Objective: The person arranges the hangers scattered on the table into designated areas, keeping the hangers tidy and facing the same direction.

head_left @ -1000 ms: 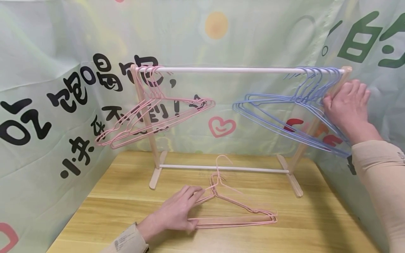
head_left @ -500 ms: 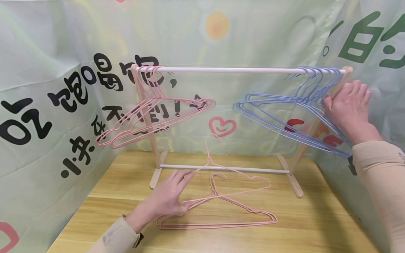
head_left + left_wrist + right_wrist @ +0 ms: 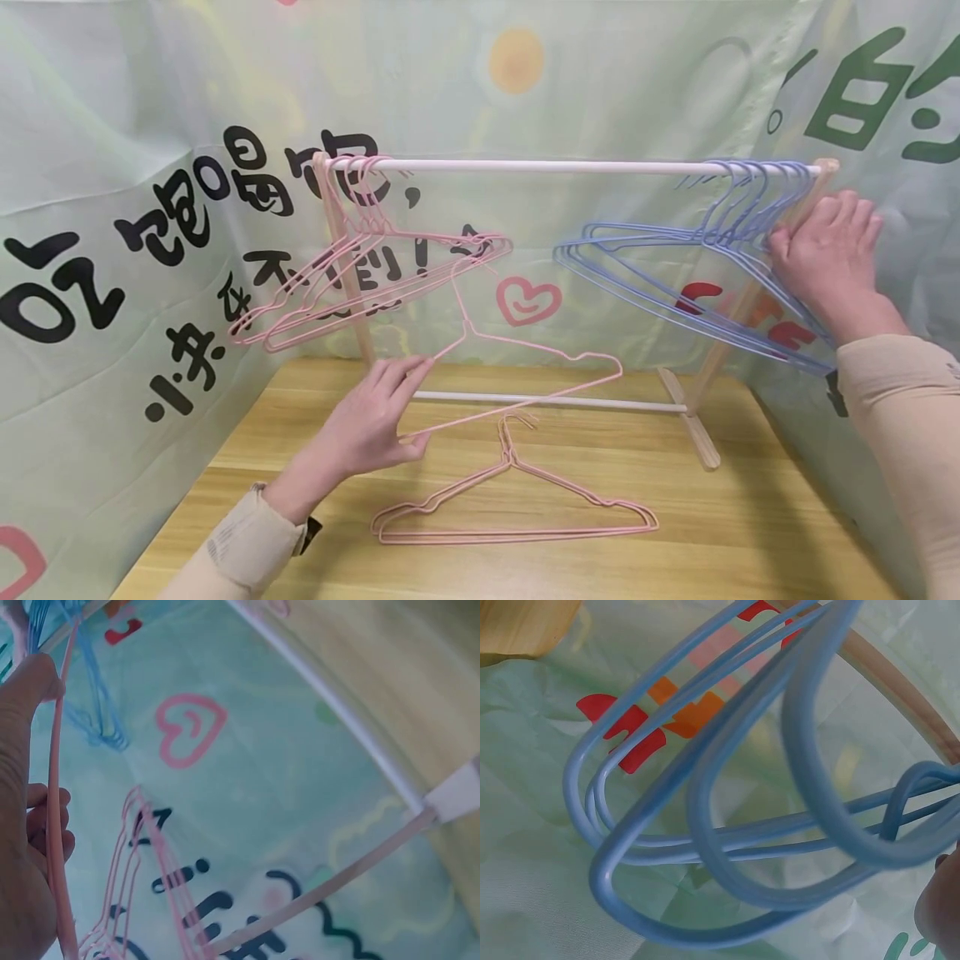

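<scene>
My left hand (image 3: 375, 417) pinches one end of a pink wire hanger (image 3: 517, 340), raised above the table in front of the rack. In the left wrist view its pink wire (image 3: 54, 825) passes between thumb and fingers. Two more pink hangers (image 3: 517, 533) lie stacked on the table below. My right hand (image 3: 828, 254) grips the right upright of a small clothes rack (image 3: 540, 167), beside several blue hangers (image 3: 645, 227) on its rail. In the right wrist view those blue hangers (image 3: 705, 847) fill the middle, with a fingertip at the right edge.
Several pink hangers (image 3: 450, 234) hang at the rail's left end. The rack's feet (image 3: 701, 437) stand on a wooden table (image 3: 600, 575). A printed cloth (image 3: 615, 83) encloses the back and sides.
My left hand has lifted one pink hanger off the stack, up and to the left. Its hook now stands near the hanging pink ones. The right hand has stayed on the upright.
</scene>
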Demonstrator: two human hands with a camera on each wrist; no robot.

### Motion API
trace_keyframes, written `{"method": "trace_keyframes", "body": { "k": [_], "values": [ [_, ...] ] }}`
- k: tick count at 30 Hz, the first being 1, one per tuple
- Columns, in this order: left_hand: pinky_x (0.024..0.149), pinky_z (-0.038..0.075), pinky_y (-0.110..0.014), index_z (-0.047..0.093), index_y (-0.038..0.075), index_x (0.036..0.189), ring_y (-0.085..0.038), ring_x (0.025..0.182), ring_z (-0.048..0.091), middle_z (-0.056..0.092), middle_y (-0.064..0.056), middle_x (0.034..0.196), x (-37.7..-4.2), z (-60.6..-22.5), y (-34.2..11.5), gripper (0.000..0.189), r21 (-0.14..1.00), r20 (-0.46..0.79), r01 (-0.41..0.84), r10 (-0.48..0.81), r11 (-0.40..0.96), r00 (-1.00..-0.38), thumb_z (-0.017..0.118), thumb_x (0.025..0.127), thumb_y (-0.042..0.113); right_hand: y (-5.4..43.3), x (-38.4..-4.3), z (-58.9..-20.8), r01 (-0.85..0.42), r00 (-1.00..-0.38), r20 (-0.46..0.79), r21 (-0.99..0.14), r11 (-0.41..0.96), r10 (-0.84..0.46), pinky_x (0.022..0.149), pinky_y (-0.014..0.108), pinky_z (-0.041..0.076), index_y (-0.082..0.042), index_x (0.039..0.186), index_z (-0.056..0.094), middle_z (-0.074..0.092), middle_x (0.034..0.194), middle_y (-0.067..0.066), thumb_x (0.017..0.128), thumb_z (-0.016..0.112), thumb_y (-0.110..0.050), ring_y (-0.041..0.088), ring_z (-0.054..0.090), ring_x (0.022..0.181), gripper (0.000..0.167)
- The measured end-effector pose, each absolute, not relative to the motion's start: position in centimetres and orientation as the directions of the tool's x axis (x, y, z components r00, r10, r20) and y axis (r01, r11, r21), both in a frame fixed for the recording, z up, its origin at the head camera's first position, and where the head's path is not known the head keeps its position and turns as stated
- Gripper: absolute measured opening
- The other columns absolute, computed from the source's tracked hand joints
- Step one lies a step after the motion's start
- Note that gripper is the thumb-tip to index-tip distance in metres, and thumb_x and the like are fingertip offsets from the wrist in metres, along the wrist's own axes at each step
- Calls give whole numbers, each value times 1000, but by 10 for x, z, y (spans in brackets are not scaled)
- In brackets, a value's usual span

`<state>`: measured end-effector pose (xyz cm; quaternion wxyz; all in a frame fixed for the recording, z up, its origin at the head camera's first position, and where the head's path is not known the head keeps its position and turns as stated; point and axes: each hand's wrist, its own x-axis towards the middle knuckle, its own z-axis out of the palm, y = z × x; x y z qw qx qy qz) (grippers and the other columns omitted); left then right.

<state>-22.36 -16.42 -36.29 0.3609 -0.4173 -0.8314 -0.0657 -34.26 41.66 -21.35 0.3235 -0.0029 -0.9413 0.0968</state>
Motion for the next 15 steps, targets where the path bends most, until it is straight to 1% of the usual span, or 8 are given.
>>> {"method": "trace_keyframes", "body": {
  "k": [1,3,8,9,12,15],
  "values": [
    [91,55,-44,50,-8,145,-36,110,56,57,-23,134,-224,-358,-165,94,-199,660,737,644,646,-387,85,68,32,417,-342,-213,-58,-790,609,-185,981,68,94,69,16,22,107,32,24,103,37,97,39,-21,57,22,105,45],
    [87,56,-43,50,-9,145,-36,107,56,57,-24,134,-227,-350,-167,94,-206,672,736,640,645,-372,86,68,31,417,-342,-213,-58,-789,610,-187,981,69,94,69,16,22,108,32,24,103,37,97,39,-21,57,22,105,45],
    [85,55,-47,50,-11,144,-40,105,55,57,-27,132,-233,-326,-173,97,-242,713,731,628,638,-312,88,65,28,417,-342,-213,-61,-790,610,-189,980,69,94,69,16,22,107,32,24,103,37,97,38,-21,57,22,105,45],
    [83,55,-47,50,-11,144,-40,103,55,57,-27,132,-235,-321,-175,97,-249,722,728,624,639,-300,89,64,27,417,-342,-213,-60,-791,608,-189,980,69,94,69,16,22,108,32,24,104,37,97,38,-21,57,22,106,45],
    [83,54,-49,49,-12,144,-42,102,54,57,-28,132,-239,-305,-178,97,-259,743,723,610,641,-275,88,63,25,417,-342,-214,-64,-787,613,-192,979,69,94,69,16,22,108,32,25,104,37,96,38,-21,57,22,106,45],
    [83,51,-49,49,-12,145,-43,102,54,56,-29,133,-243,-289,-183,96,-262,759,712,595,651,-265,86,65,23,418,-342,-214,-69,-781,621,-191,979,66,95,69,16,22,107,33,25,105,38,96,39,-21,57,23,107,44]
  ]
}}
